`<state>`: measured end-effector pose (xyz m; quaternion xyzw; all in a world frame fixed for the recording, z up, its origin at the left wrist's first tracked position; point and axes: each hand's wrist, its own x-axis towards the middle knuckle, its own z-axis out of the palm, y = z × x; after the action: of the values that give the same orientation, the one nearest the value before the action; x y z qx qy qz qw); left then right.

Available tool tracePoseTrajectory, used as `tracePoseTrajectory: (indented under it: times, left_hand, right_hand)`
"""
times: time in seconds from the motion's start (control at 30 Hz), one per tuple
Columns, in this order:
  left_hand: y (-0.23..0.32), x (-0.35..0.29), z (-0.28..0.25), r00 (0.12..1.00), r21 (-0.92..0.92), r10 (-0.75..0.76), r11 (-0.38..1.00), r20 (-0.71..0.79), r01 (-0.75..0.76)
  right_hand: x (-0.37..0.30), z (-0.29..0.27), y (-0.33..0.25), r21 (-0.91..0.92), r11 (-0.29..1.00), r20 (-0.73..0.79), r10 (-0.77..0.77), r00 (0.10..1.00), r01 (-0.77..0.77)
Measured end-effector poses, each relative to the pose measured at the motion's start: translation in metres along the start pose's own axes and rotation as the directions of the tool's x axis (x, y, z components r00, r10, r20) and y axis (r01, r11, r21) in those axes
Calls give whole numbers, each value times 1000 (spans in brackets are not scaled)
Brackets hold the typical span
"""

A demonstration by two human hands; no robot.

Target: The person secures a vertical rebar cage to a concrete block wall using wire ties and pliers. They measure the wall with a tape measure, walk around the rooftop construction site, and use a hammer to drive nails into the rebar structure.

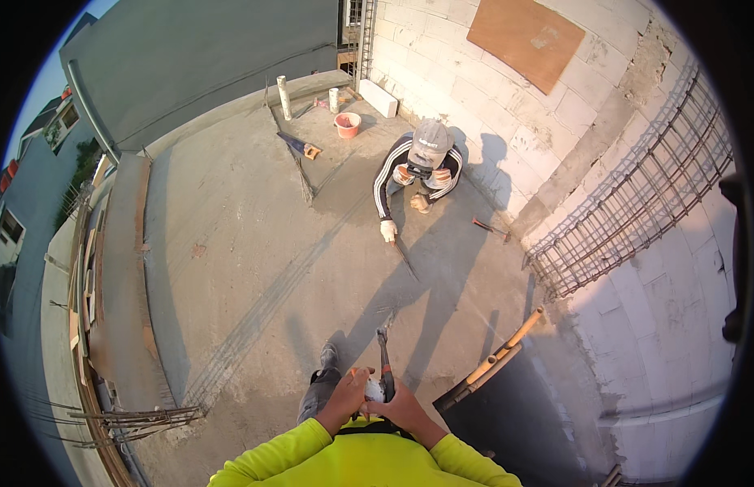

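Note:
My left hand (350, 398) and my right hand (400, 408) are close together in front of my waist, fingers curled. A whitish-grey piece (375, 391) shows between them; its kind is unclear, and my left hand is closed on it. Standing up between the hands is a slim tool (385, 365) with a dark and red handle. My right fingers wrap round its lower part, and its far end looks thin and greyish against the floor. Across from me a crouching person (417, 166) in a cap and white gloves holds a long thin tool (406, 260) toward the concrete.
A hammer (491, 229) lies by the pale block wall (507, 105). Rebar cages (629, 211) lean at the right. Bamboo poles (495, 357) edge a dark opening (507, 422). Farther back are a handsaw (299, 146), a red bucket (347, 124) and upright pipes (284, 97). Rods (150, 418) protrude at left.

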<state>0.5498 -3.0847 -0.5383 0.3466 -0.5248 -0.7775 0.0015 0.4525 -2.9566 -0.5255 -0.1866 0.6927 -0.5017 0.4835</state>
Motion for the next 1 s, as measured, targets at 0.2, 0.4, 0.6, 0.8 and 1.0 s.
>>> tracePoseTrajectory:
  times: [0.2, 0.4, 0.6, 0.8, 1.0]
  left_hand:
    - [69, 77, -20, 985, 148, 40, 987, 170, -66]
    - [101, 134, 4, 926, 153, -138, 984, 350, 89]
    - [115, 193, 66, 923, 413, -201, 909, 327, 51]
    - [125, 285, 173, 911, 436, -311, 883, 272, 172]
    - [143, 342, 289, 912, 458, -243, 886, 330, 70]
  right_hand:
    - [49, 0, -60, 347, 938, -203, 58, 977, 16]
    - [77, -33, -61, 524, 849, -380, 169, 909, 61]
    - [94, -108, -56, 229, 972, -488, 68, 870, 52]
    - [126, -245, -46, 244, 967, -462, 183, 868, -73]
    - [121, -383, -63, 486, 874, -407, 230, 884, -4]
